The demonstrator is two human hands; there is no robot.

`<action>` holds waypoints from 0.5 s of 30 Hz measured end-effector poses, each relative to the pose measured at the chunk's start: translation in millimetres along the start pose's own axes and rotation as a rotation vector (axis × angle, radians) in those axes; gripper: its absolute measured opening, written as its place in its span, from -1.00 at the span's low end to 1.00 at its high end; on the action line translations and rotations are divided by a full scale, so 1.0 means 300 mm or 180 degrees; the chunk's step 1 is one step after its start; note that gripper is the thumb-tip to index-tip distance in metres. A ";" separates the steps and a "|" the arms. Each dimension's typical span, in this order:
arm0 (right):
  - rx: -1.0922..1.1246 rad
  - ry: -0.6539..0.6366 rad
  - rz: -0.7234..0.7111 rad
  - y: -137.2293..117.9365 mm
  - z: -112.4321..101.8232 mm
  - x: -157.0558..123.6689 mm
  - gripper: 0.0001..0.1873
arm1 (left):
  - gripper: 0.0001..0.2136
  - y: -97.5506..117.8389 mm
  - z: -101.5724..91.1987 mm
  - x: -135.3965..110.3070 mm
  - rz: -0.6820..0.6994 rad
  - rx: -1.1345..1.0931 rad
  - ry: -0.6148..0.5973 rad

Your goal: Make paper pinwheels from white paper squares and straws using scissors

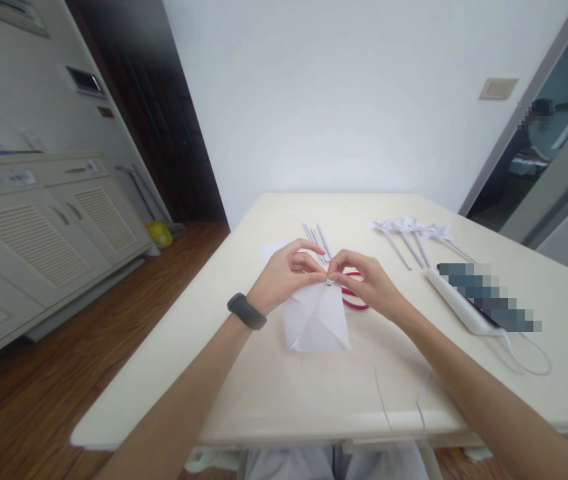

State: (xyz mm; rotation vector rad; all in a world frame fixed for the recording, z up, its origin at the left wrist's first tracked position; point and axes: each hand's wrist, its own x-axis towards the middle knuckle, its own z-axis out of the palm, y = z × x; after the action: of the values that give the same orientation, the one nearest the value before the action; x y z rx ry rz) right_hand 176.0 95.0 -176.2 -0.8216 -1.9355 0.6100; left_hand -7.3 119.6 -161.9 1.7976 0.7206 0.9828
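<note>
The folded white paper (317, 327) lies near the middle of the cream surface (189, 373), creases fanning across it. At its far end, the fingers of the left hand (287, 270) and right hand (364, 280) meet, both pinching a small pale piece (329, 282) too small to identify. The left wrist wears a black band (247, 311).

Just right of the paper, red loops (357, 307) show partly under the right hand. Beyond the paper lie thin white sticks (323, 238); farther off to its right, white paper pinwheels (407, 225) rest on their stems. Well to the right of the paper sits a white device (457, 310), its top blurred, with a pale cord (534, 373) trailing from it.

Past the paper, the surface runs up to a plain white wall (314, 100) carrying a switch (498, 89). Far left of the paper are a dark door (159, 120), a louvred cabinet (54, 233), a yellow item (158, 233) and wooden flooring (191, 267).
</note>
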 end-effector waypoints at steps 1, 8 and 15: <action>-0.0005 -0.0002 0.0000 0.000 0.000 0.000 -0.96 | -0.69 0.000 0.000 0.000 0.0000 -0.0008 0.0010; -0.0296 0.0008 -0.0074 0.004 0.010 0.001 -0.93 | -0.74 0.005 0.004 -0.006 0.0123 0.0240 0.0044; -0.0480 0.0257 -0.0126 0.016 0.007 0.006 -0.94 | -0.86 0.003 0.014 -0.008 0.0420 0.1013 0.0202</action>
State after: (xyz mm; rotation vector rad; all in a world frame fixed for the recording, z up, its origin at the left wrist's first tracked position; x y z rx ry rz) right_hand 174.9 99.3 -179.5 -0.8859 -1.9362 0.4046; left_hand -4.9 115.4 -162.9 2.1195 0.8438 1.0617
